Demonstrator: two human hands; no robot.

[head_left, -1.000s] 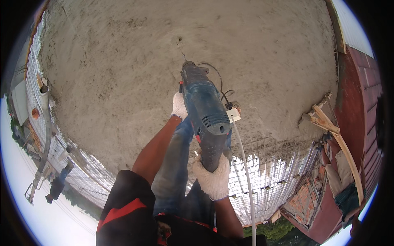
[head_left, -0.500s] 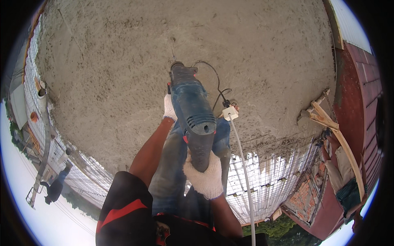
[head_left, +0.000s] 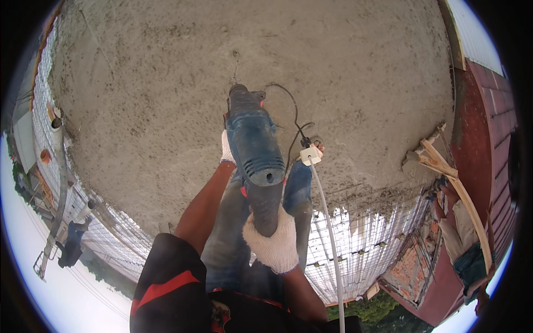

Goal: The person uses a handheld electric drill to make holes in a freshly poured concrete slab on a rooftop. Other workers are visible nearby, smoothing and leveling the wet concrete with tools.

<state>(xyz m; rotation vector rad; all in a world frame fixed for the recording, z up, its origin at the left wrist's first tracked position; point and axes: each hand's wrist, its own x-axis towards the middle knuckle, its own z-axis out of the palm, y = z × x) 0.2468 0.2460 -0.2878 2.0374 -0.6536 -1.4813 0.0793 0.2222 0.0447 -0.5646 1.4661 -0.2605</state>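
Note:
A dark blue rotary hammer drill (head_left: pixel 255 144) points forward over wet-looking grey concrete (head_left: pixel 355 72), its thin bit reaching to a small hole there. My gloved left hand (head_left: pixel 226 145) grips it on the left side, mostly hidden behind the body. The rear handle is in my gloved right hand (head_left: pixel 270 243), fingers wrapped round it. Beside the drill, a black cord joins a white socket block (head_left: pixel 310 157), from which a white cable (head_left: pixel 331 233) runs down past my right hand. My jeans show beneath the drill.
Steel mesh (head_left: pixel 358 255) borders the concrete. At left are pipes (head_left: pixel 57 133) and a co-worker (head_left: pixel 73 244) in dark clothing. At right, broken timber (head_left: pixel 444 166), another person (head_left: pixel 463 233) in light and dark clothing, and a red wall (head_left: pixel 472 122).
The drill has shifted left over the last second, both my hands moving with it and still gripping. The socket block moved slightly left. The co-worker at left has changed posture.

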